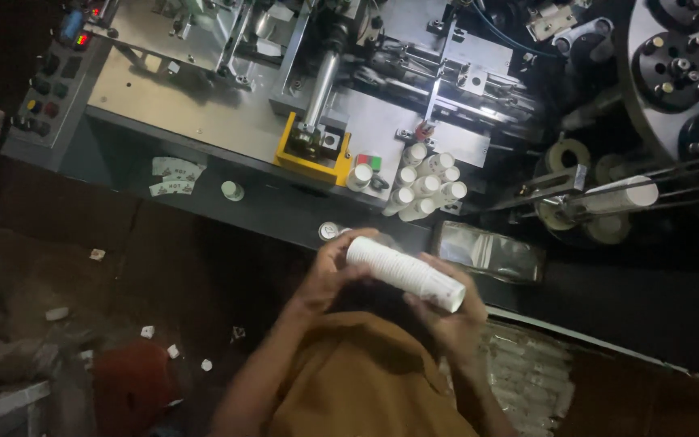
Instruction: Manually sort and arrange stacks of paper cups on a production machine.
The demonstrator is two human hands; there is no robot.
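Observation:
I hold a stack of nested white paper cups [402,273] lying on its side, tilted down to the right, in front of my brown-clad chest. My left hand [327,275] grips the stack's upper left end. My right hand [452,322] is wrapped under and around its lower right end. Just beyond my hands, several more white cup stacks [424,184] stand upright together on the ledge of a cup-making machine [228,113].
A control panel with coloured buttons [48,91] is at the far left. Printed paper blanks [173,176] and a single cup [232,190] lie on the dark ledge. A clear plastic bag [487,251] sits to the right, a cup row on rails [620,194] beyond it. Paper scraps litter the floor.

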